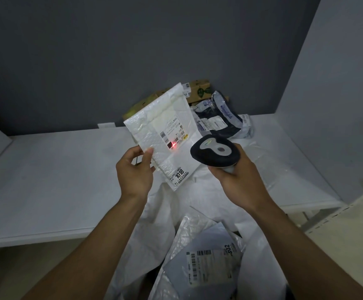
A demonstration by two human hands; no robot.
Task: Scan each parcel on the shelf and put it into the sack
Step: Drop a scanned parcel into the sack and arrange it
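Left hand [135, 169]: pinches the white bubble mailer [167, 135] at its edge, thumb on the front.
Right hand [234, 176]: wrapped round the barcode scanner [215, 153].
Mailer: in the air above the sack [132, 245], label facing the scanner.
Scan well: hold the mailer flat; I'd sweep the red spot [174, 145] across the whole barcode.
Long axis: near upright, flap end away from the sack.

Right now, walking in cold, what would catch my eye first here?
The red scan light glows on the label of a white bubble mailer, held up at centre by the left hand. Just right of it, the right hand grips a dark scanner aimed at the label. Below, the white sack gapes with a grey parcel inside.
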